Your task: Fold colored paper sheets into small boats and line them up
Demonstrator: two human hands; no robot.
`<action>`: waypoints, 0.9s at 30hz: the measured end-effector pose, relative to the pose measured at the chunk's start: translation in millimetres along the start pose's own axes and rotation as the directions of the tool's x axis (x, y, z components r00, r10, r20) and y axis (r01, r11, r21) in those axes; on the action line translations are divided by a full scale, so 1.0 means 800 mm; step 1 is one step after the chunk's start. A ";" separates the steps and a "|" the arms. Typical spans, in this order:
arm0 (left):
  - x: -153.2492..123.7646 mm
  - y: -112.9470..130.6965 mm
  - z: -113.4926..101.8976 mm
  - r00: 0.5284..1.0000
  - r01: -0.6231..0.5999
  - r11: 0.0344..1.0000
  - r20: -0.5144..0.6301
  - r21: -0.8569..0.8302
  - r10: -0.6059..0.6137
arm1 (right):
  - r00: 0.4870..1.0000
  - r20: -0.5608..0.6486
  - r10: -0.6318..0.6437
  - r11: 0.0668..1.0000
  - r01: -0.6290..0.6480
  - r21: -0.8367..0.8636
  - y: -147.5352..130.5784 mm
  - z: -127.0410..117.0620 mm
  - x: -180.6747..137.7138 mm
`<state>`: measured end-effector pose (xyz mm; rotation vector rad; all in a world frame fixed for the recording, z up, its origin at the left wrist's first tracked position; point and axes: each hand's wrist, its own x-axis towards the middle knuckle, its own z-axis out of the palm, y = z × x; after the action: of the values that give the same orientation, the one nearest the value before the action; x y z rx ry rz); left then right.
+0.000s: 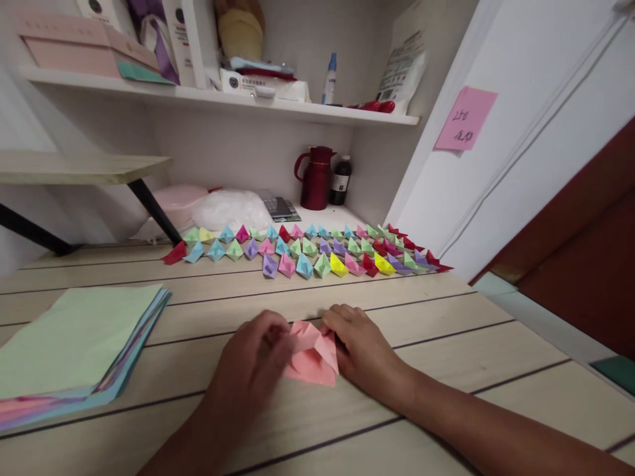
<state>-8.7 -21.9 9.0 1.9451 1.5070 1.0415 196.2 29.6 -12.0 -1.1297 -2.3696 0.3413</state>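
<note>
A partly folded sheet of salmon-pink origami paper point(313, 360) lies on the planked tabletop point(278, 430), with a raised fold across its middle. On its left edge my left hand point(251, 357) is closed, thumb and fingers pinching the paper; motion blurs the thumb a little. My right hand point(362, 340) grips the upper right corner, its fingers curled and the fingertips partly hidden behind the paper. Beyond both hands, small folded paper boats point(304, 266) in many colours stand in rows.
To the left lies a stack of coloured paper point(79, 337), pale green on top. Behind the boats are a dark red jug point(316, 178), a dark bottle point(340, 182) and a white plastic bag point(231, 210). A small raised shelf point(79, 166) with black legs stands at the left.
</note>
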 end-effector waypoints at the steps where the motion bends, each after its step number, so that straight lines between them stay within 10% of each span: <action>1: 0.001 -0.004 -0.004 0.997 0.042 0.998 -0.065 -0.055 -0.046 | 1.000 -0.001 0.005 1.000 -0.005 0.031 0.001 0.000 0.000; 4: 0.009 -0.021 -0.009 0.970 0.093 0.994 -0.221 -0.050 -0.102 | 1.000 -0.001 0.027 0.995 -0.027 0.095 0.002 0.000 0.001; 11: 0.031 -0.036 0.011 1.000 0.017 0.983 -0.022 0.181 -0.013 | 0.998 0.032 0.062 0.986 -0.066 0.156 0.002 -0.002 0.004; 27: 0.031 -0.037 0.018 0.998 0.044 0.984 -0.043 0.171 -0.037 | 1.000 -0.006 -0.012 0.912 0.013 0.409 0.009 0.004 0.017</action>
<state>-12.7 11.3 -15.1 2.0100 1.7017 0.9662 191.6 44.9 -13.6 -0.9113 -2.1595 0.7895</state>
